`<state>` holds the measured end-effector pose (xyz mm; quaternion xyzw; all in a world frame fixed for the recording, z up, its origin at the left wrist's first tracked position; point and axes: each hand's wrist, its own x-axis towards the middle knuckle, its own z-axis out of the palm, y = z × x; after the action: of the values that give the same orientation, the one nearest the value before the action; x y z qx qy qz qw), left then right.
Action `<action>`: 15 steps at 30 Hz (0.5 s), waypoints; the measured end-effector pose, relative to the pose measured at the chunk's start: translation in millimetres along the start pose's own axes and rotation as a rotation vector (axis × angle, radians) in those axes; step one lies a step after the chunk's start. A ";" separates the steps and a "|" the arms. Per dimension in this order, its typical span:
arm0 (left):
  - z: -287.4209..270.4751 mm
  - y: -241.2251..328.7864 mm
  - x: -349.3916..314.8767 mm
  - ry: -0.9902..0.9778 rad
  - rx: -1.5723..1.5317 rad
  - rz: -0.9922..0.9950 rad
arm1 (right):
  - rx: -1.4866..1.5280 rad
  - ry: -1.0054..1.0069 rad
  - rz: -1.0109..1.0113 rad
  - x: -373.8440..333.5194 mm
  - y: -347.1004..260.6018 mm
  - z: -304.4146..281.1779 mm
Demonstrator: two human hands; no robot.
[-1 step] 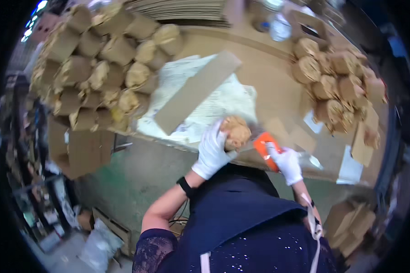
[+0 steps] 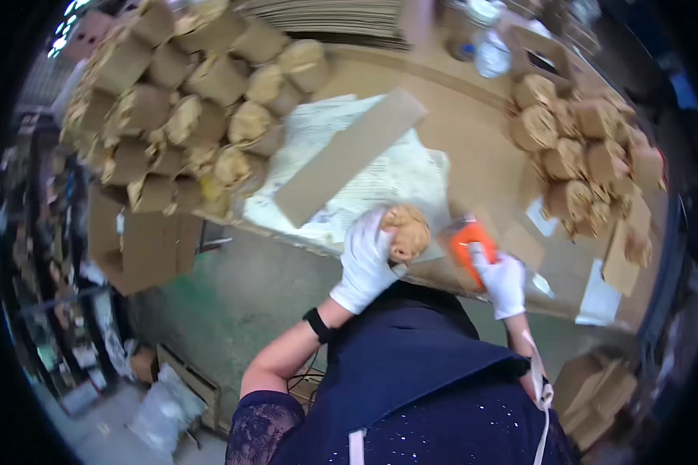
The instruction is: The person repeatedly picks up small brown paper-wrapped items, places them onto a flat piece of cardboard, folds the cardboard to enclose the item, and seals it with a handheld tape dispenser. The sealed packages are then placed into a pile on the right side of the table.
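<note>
My left hand (image 2: 366, 260), in a white glove, is closed around a round bundle wrapped in crumpled brown paper (image 2: 408, 231) at the table's near edge. To its right, my right hand (image 2: 501, 280), also gloved in white, grips an orange tool (image 2: 471, 248). Motion smears the tool's darker far end, so its kind is unclear. A gap separates tool and bundle. Beyond my hands, a long strip of cardboard (image 2: 353, 159) lies slantwise over printed paper sheets (image 2: 388, 174).
Many paper-wrapped cylinders (image 2: 209, 81) are stacked at the far left. A smaller group of wrapped bundles (image 2: 574, 155) sits at the right. Flat cardboard sheets (image 2: 326, 22) and a glass jar (image 2: 467, 35) stand at the back. An open cardboard box (image 2: 151, 244) is below the left edge.
The orange tool has moved slightly right, away from the wrapped bundle. My left hand keeps its hold. The whole view has shifted a little.
</note>
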<state>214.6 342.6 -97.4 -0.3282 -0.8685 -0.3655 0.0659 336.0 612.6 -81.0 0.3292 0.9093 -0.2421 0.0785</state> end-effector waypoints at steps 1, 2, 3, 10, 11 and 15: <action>-20.7 19.7 6.9 -0.106 0.199 -0.053 | -0.126 0.236 -0.085 11.2 10.9 1.4; -33.7 38.1 13.7 -0.216 0.387 -0.108 | -0.407 0.407 -0.164 31.0 35.2 7.8; -30.1 39.9 13.9 -0.296 0.358 -0.166 | -0.424 0.468 -0.152 44.3 34.0 1.4; -89.2 -5.5 10.3 -0.263 -0.096 -0.562 | -0.597 0.386 -0.183 93.0 87.0 11.4; -113.6 -23.6 0.1 -0.202 -0.184 -0.617 | -0.603 0.379 -0.183 92.5 96.7 12.7; -225.9 -81.4 -4.5 0.032 0.122 -0.874 | -0.608 0.291 -0.074 80.7 105.5 16.6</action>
<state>139.4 144.9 16.4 0.0799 -0.9447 -0.3119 -0.0623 340.7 719.9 -160.8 0.2887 0.9529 0.0871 0.0339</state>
